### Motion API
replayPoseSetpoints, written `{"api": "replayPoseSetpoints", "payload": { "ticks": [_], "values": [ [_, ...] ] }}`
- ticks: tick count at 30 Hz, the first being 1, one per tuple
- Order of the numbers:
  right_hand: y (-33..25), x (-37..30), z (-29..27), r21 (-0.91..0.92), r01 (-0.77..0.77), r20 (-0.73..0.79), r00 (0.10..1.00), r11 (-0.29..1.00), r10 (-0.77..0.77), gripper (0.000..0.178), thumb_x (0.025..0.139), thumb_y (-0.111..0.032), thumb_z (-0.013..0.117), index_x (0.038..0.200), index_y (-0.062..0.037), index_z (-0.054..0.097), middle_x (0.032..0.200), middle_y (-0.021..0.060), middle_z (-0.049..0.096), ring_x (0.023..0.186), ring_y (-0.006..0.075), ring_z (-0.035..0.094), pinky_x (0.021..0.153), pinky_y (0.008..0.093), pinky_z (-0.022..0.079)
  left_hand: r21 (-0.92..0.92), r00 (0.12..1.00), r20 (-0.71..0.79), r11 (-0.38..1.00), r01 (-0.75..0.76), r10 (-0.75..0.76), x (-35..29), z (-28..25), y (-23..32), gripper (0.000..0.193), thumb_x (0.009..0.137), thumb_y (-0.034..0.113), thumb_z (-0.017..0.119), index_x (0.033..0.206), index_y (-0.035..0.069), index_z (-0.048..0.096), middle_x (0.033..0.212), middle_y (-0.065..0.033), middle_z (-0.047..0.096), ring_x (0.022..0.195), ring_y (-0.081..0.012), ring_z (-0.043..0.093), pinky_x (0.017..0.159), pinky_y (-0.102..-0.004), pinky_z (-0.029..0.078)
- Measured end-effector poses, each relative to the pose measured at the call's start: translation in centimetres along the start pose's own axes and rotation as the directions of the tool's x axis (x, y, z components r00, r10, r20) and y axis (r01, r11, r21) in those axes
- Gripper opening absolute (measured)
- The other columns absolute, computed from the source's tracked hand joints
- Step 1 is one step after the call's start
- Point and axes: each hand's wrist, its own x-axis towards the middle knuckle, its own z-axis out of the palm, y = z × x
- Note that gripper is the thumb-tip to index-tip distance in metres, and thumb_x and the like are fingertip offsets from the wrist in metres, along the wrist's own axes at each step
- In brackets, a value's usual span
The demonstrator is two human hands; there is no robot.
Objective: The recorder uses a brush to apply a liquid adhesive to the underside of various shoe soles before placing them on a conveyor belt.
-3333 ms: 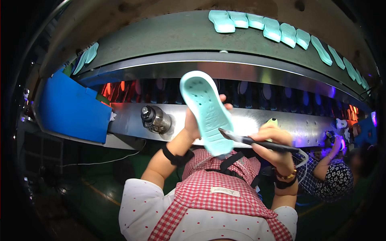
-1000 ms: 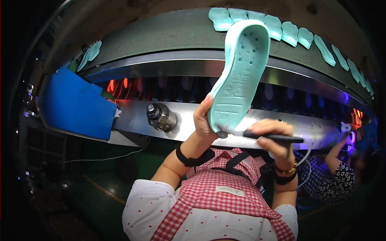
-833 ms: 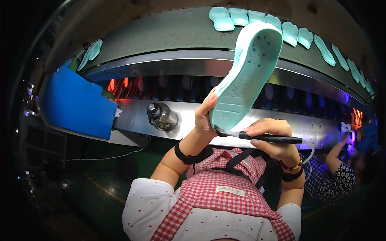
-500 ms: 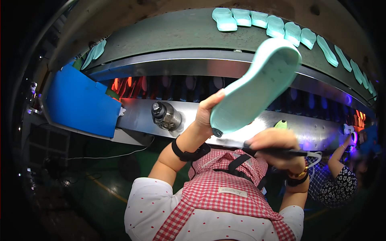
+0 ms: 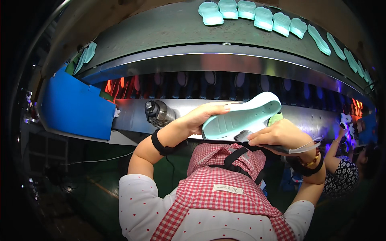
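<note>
A mint-green shoe sole (image 5: 237,120) is gripped at its left end by my left hand (image 5: 203,115), tilted with its hollowed, ribbed side toward me. A dark bit shows at that end, too small to make out. My right hand (image 5: 283,135) is closed around the dark handle of a brush (image 5: 242,136). The brush's grey bristles are at the sole's near edge; whether they touch it I cannot tell. A pale cord or tube (image 5: 303,148) runs from the handle's other end past my wrist.
Behind a metal rail (image 5: 181,60), a belt (image 5: 152,34) carries several mint soles (image 5: 263,19). On the metal shelf (image 5: 132,110) stand a dark bottle (image 5: 161,113) and a yellow-green object (image 5: 275,119). A blue panel (image 5: 76,106) is left; another person (image 5: 341,174) works at right.
The sole has come down and turned flatter in my left hand. My right hand has brought the brush up to the sole's near edge, its bristles now pointing left.
</note>
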Motion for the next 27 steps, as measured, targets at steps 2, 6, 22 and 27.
{"api": "replayPoseSetpoints", "payload": {
  "ticks": [2,6,22,27],
  "values": [
    [0.2,0.0,-0.5,-0.003,-0.037,-0.070,0.997,0.999,0.036,0.021,0.070,-0.008,0.060,0.091,-0.0079,0.062,0.096,0.0060,0.064,0.081,0.0261,0.062,0.065,0.0319,0.049,-0.014,1.000,0.012,1.000,-0.022,0.022,0.0,0.2,0.0,0.051,0.083,0.021,0.053,0.126,-0.002,0.039,0.120,-0.0142,0.049,0.103,-0.0209,0.054,0.086,-0.0322,0.046],
    [1.8,-0.5,-0.1,-0.021,-0.099,-0.059,0.994,0.995,0.097,0.018,0.070,-0.008,0.062,0.088,-0.0062,0.062,0.094,0.0088,0.064,0.082,0.0277,0.061,0.067,0.0328,0.049,0.053,0.998,-0.005,0.997,-0.058,0.059,0.4,-0.8,-0.3,0.052,0.083,0.020,0.053,0.128,0.000,0.036,0.122,-0.0137,0.047,0.105,-0.0194,0.052,0.087,-0.0312,0.046],
    [5.9,-0.8,6.4,0.565,-0.209,-0.783,0.171,0.798,0.599,0.021,0.082,-0.009,0.054,0.099,0.0023,0.060,0.066,0.0043,0.059,0.044,0.0041,0.045,0.043,0.0174,0.033,-0.477,0.983,-0.009,0.863,-0.167,0.185,2.1,-1.4,-4.8,0.050,0.085,0.026,0.050,0.130,0.008,0.035,0.118,-0.0142,0.049,0.103,-0.0260,0.053,0.075,-0.0511,0.049],
    [2.1,-0.7,7.7,0.558,0.269,-0.794,0.450,0.785,0.409,0.022,0.079,-0.003,0.051,0.099,0.0054,0.055,0.092,0.0224,0.060,0.040,0.0096,0.046,0.038,0.0175,0.036,-0.180,0.872,-0.073,0.854,-0.488,0.483,-0.9,-2.7,-2.3,0.049,0.089,0.028,0.041,0.132,0.007,0.031,0.126,-0.0142,0.043,0.109,-0.0303,0.048,0.080,-0.0593,0.042]
  ]
}}
